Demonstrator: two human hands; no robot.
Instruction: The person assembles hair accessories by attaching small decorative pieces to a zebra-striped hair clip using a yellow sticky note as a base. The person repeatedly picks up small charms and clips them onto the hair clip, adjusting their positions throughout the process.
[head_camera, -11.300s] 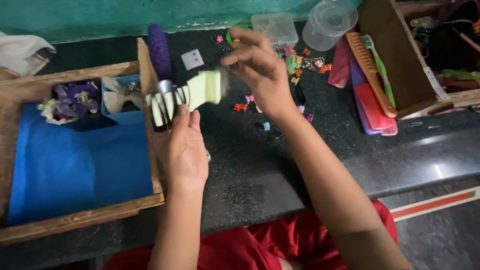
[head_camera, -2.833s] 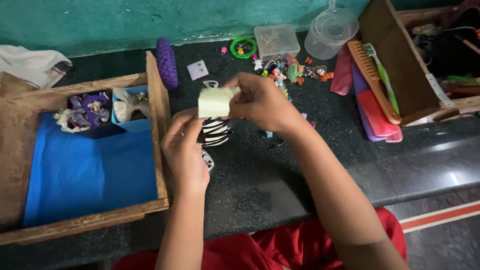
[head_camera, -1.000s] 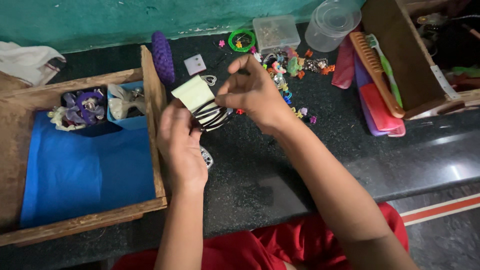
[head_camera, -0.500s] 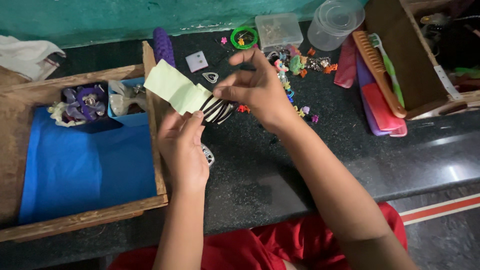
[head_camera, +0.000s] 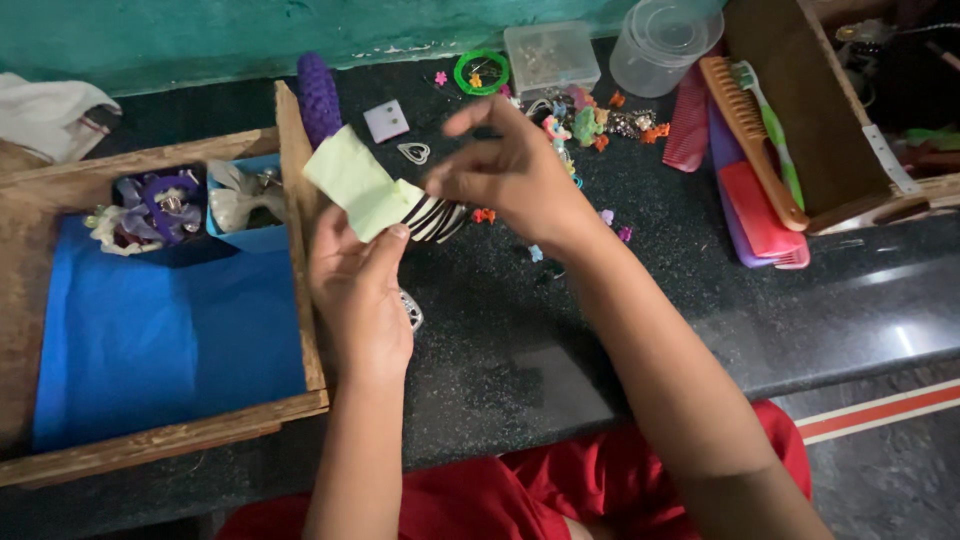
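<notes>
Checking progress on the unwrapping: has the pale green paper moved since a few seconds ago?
Yes. The paper has swung left toward the wooden tray, uncovering the striped clips.

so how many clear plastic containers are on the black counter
2. A square lidded clear plastic box sits at the back edge by the green ring, and a round clear plastic tub stands just to its right. More could be hidden beyond the frame.

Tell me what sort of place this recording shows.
Probably a small stall or home workspace for sorting hair accessories: a dark stone counter, combs by a wooden box, tiny scattered clips, and a blue-lined wooden tray.
</notes>
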